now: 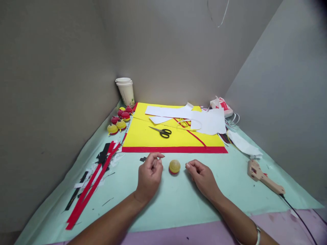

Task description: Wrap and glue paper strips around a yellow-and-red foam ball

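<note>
A small yellow and red ball (pixel 174 166) sits on the pale green sheet (pixel 178 200), between my two hands. My left hand (pixel 150 175) rests just left of it with the fingers curled in and nothing visible inside them. My right hand (pixel 201 177) rests just right of the ball, fingers loosely curled toward it, holding nothing. Neither hand touches the ball.
A yellow sheet with a red border (pixel 153 136) lies behind, with black scissors (pixel 162 131) and white paper pieces (pixel 204 119) on it. Several red and yellow balls (pixel 120 120) and a paper cup (pixel 125 90) stand at back left. Red strips (pixel 89 187) lie left; a glue gun (pixel 263 177) lies right.
</note>
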{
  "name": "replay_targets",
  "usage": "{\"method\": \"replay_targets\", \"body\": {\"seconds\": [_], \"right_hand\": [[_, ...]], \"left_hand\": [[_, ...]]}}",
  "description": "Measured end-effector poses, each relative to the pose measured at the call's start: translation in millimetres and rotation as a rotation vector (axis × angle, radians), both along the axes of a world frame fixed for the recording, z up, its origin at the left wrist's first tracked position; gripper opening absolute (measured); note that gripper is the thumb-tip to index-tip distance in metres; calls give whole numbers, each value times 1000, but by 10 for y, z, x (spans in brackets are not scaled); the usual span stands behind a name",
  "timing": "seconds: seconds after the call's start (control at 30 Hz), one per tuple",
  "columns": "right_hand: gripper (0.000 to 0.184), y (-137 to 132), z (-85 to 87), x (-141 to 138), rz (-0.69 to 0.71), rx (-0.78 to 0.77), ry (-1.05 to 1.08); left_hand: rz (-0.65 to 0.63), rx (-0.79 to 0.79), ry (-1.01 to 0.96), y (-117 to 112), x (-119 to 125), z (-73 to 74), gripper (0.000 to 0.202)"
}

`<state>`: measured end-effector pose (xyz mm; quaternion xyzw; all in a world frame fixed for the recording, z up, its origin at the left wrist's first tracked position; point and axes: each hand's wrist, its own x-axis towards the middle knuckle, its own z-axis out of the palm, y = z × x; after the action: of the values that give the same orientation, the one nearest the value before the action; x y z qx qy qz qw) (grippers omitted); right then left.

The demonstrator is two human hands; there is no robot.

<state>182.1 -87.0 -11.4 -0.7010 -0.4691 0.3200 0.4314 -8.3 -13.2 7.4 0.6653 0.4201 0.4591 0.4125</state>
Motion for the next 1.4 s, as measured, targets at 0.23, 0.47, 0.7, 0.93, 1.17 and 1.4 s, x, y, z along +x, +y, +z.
{"method": "replay_targets", "body": {"seconds": [0.23,0.47,0.7,0.93,1.17,1.4], "right_hand": [[35,11,-14,-16,2,9,20],[33,17,-24,-21,17,8,21],[32,21,-37,-24,33,17,6],[31,28,11,-33,36,17,-9],[30,20,38,-35,46,22,-24],[30,27,38,-41,45,25,-26]], "left_hand": [[-7,6,15,8,-19,11,16],[-6,8,20,11,-28,4,17],[1,-4,22,11,-35,9,19],[15,-21,15,19,-26,37,19],[38,-55,13,30,-20,14,20],[104,-77,2,63,-22,59,23]]}}
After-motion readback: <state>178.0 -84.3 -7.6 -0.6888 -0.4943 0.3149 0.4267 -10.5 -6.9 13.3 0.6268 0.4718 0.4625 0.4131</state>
